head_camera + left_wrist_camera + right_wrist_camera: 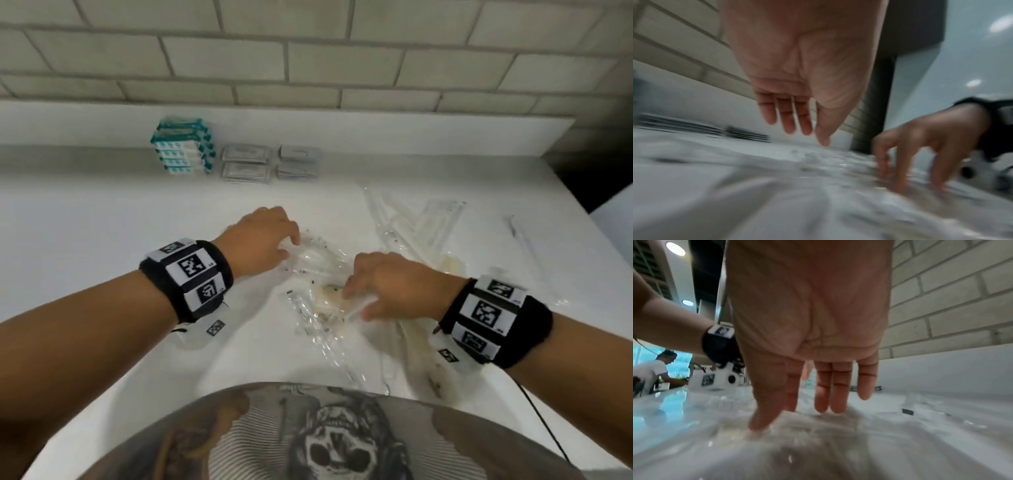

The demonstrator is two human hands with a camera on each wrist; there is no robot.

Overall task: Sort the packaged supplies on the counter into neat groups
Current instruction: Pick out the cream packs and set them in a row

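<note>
A loose heap of clear plastic packets (318, 263) lies mid-counter, some holding cream-coloured contents (329, 298). My left hand (289, 245) reaches onto the heap's far left part. In the left wrist view its fingers (789, 120) hang straight just over the packets (828, 162), gripping nothing. My right hand (356, 298) is on the near right part. Its straight fingers and thumb tip (760, 423) press down on the crinkled plastic (818, 434). The left wrist view also catches the right hand (906, 170) with fingertips on the heap.
Against the back wall stand stacked teal boxes (183, 150) and two groups of grey sachets (245, 164) (298, 161). Long clear packets (421, 219) lie scattered to the right, one thin packet (520, 236) further out. The white counter (102, 212) ends at right. A person (651, 369) is far behind.
</note>
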